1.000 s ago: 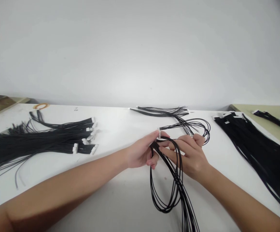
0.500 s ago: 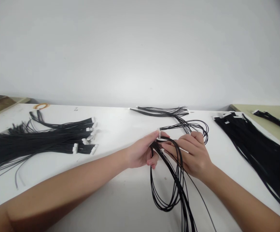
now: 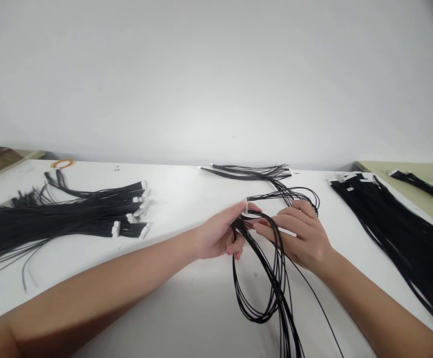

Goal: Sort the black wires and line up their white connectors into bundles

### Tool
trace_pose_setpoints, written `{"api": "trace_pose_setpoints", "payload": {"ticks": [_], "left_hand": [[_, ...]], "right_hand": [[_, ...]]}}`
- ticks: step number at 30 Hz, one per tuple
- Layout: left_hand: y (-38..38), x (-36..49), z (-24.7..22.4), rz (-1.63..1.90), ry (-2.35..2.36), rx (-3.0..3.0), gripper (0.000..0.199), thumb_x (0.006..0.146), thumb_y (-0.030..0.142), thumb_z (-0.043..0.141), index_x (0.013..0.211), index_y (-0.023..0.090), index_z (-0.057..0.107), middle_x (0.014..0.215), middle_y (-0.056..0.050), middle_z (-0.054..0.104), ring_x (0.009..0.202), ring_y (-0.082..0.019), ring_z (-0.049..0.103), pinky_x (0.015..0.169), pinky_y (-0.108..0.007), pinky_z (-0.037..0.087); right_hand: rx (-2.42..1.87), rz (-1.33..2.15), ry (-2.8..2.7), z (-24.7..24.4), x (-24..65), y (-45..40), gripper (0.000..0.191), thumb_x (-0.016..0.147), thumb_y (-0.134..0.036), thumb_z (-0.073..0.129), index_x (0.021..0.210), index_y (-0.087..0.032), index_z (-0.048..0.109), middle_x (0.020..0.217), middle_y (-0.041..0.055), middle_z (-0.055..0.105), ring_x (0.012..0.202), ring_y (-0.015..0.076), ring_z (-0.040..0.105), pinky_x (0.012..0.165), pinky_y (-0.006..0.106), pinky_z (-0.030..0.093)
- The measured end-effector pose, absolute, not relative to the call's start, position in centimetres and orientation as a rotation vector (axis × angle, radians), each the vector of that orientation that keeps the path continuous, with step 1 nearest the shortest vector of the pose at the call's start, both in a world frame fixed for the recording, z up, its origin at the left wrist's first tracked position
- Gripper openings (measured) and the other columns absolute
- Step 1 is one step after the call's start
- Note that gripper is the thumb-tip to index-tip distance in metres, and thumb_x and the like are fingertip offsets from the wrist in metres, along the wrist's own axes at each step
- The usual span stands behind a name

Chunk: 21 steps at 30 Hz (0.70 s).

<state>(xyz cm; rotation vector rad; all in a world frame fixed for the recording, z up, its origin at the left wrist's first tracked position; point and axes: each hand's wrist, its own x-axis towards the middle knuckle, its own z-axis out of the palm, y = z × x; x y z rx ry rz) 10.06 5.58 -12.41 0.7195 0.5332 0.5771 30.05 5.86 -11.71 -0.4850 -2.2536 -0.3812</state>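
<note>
My left hand (image 3: 220, 232) is closed round a black cable bundle, its thumb against a white connector (image 3: 246, 205). From there the black cables (image 3: 256, 318) loop down toward the front edge of the view. My right hand (image 3: 301, 233) is at the right of the bundle, its thumb and forefinger together on thin black wires close to the connector. Its other fingers are bent beside the looped wires (image 3: 306, 191) behind. The exact wire between the right fingertips is partly hidden.
On the white table (image 3: 179, 199), a pile of black cables with white connectors (image 3: 89, 211) lies left and another (image 3: 399, 238) right. More cables (image 3: 250, 171) lie at the back, and an orange ring (image 3: 62, 163) at the back left. A wall (image 3: 216, 79) stands behind.
My right hand has shifted slightly right, and the loop behind it has moved a little. One loose wire at the lower right has swung outward. My left hand has hardly moved.
</note>
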Motion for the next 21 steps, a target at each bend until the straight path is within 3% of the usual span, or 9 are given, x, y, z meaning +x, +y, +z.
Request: {"api": "trace_pose_setpoints", "payload": {"ticks": [11, 17, 21], "left_hand": [[5.57, 10.0, -12.38, 0.57, 0.571, 0.706, 0.037, 0.087, 0.055, 0.037, 0.108, 0.026, 0.047, 0.095, 0.002, 0.065, 0.03, -0.002, 0.041, 0.041, -0.023, 0.047], [5.63, 9.92, -12.52, 0.571, 0.553, 0.684, 0.034, 0.087, 0.055, 0.036, 0.104, 0.028, 0.048, 0.098, 0.003, 0.065, 0.029, -0.002, 0.041, 0.04, -0.022, 0.045], [5.61, 9.9, -12.47, 0.562, 0.547, 0.686, 0.035, 0.088, 0.055, 0.035, 0.105, 0.027, 0.048, 0.108, 0.0, 0.063, 0.03, -0.001, 0.042, 0.04, -0.02, 0.044]], "right_hand": [[-0.462, -0.379, -2.216, -11.63, 30.19, 6.07, 0.015, 0.075, -0.007, 0.065, 0.076, -0.02, 0.057, 0.069, -0.0013, 0.06, 0.061, 0.0098, 0.048, 0.064, 0.03, 0.035], [-0.43, -0.247, -2.296, -12.05, 30.68, 6.36, 0.028, 0.072, -0.007, 0.065, 0.095, -0.022, 0.061, 0.077, 0.0004, 0.06, 0.063, 0.0105, 0.046, 0.066, 0.031, 0.037], [-0.398, -0.272, -2.328, -12.21, 30.57, 6.34, 0.026, 0.069, -0.007, 0.069, 0.089, -0.021, 0.061, 0.071, -0.0013, 0.058, 0.062, 0.0104, 0.044, 0.066, 0.031, 0.038]]}}
